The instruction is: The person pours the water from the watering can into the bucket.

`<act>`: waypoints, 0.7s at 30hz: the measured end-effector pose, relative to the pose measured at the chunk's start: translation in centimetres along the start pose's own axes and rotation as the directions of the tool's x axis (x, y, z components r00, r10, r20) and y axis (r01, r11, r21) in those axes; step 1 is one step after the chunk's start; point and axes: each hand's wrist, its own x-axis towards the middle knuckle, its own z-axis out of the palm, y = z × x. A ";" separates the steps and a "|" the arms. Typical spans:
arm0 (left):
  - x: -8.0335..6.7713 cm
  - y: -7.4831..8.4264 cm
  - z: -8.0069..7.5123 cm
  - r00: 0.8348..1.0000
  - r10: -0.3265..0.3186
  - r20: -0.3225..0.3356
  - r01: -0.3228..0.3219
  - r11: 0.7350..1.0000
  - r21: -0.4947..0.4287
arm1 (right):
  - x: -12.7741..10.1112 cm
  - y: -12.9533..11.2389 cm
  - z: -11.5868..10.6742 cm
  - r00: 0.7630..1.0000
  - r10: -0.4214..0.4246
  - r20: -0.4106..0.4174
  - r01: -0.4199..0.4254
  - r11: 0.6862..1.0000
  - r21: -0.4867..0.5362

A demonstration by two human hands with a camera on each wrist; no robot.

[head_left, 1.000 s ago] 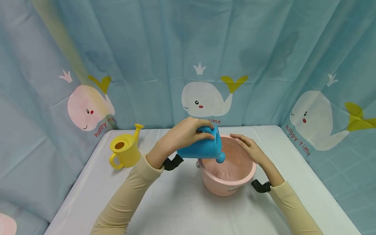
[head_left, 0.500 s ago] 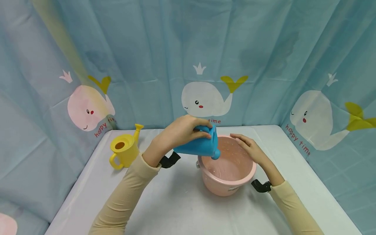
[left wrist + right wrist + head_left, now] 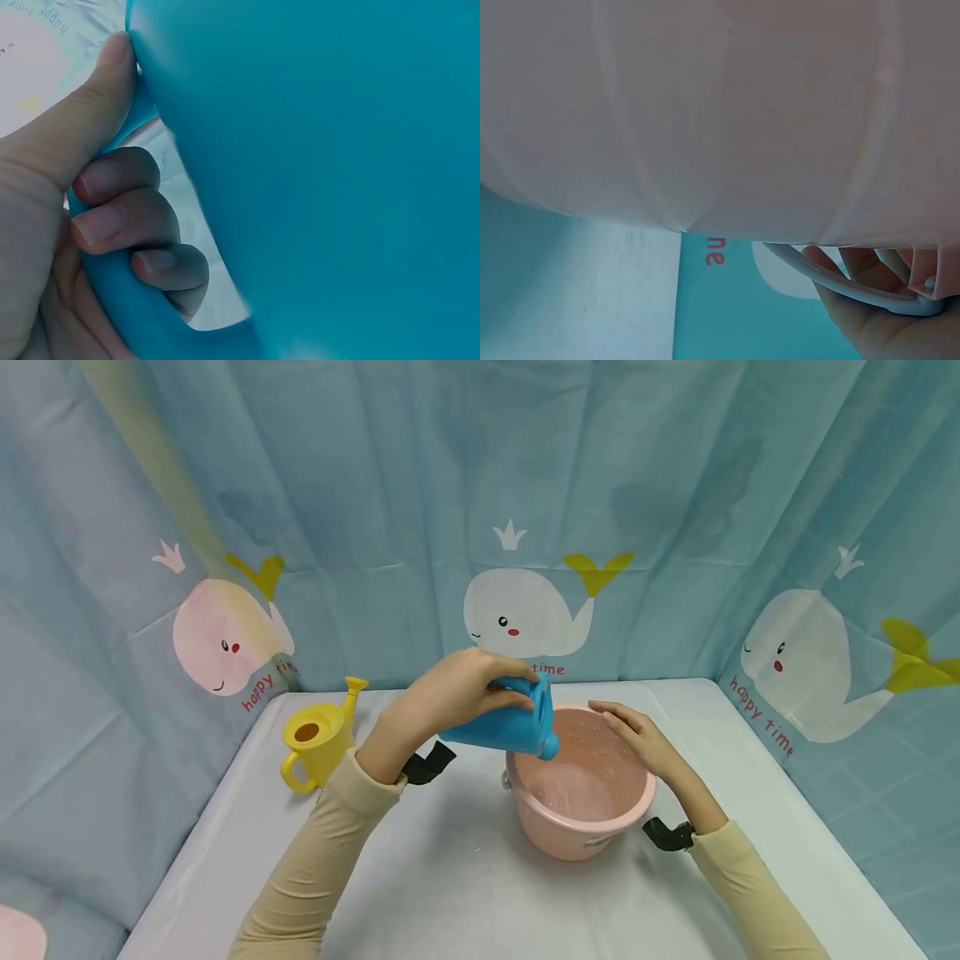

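Observation:
My left hand (image 3: pixel 461 689) grips a blue watering can (image 3: pixel 495 727) by its handle (image 3: pixel 112 292), fingers curled through the loop in the left wrist view. The can is tipped on its side, its round spout end (image 3: pixel 551 746) over the left part of a pink bucket (image 3: pixel 573 839). Small droplets dot the bucket's inner wall, and pale ripples show low inside it. At the bucket's far right, my right hand (image 3: pixel 643 742) holds the rim. The right wrist view shows those fingers (image 3: pixel 862 270) along the outside, by the bucket's grey handle (image 3: pixel 840 283).
A yellow watering can (image 3: pixel 322 747) stands upright at the table's back left, spout toward the back. The white table (image 3: pixel 420 877) is bordered by a blue curtain (image 3: pixel 375 527) printed with whales. A small wet spot lies left of the bucket.
My left hand has drawn the blue watering can left and slightly up, so its spout end moved from over the bucket's middle toward its left side. The right hand and bucket have stayed put.

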 end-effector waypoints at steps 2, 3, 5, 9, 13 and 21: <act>-0.1 0.0 0.0 1.000 0.010 -0.009 -0.010 1.000 0.002 | 0.1 0.6 0.0 1.000 -0.002 -0.003 0.002 1.000 -0.007; -0.1 -0.1 -0.1 1.000 0.014 -0.013 -0.014 1.000 0.002 | 0.1 1.0 0.0 1.000 -0.005 -0.004 0.005 1.000 -0.013; -0.2 -0.1 -0.1 1.000 0.021 -0.022 -0.021 1.000 0.002 | 0.2 1.8 -0.1 1.000 -0.008 -0.006 0.008 1.000 -0.022; -0.3 0.0 -0.2 0.998 0.039 -0.041 -0.039 0.999 0.005 | 0.4 2.9 -0.1 1.000 -0.004 -0.010 0.003 1.000 -0.021; -0.4 0.1 -0.4 0.996 0.061 -0.062 -0.060 0.998 0.009 | 0.4 3.3 -0.1 1.000 0.003 -0.012 -0.003 1.000 -0.007; -0.6 0.0 -0.5 0.994 0.077 -0.077 -0.076 0.997 0.014 | 0.4 3.3 -0.2 1.000 0.004 -0.009 -0.004 1.000 -0.003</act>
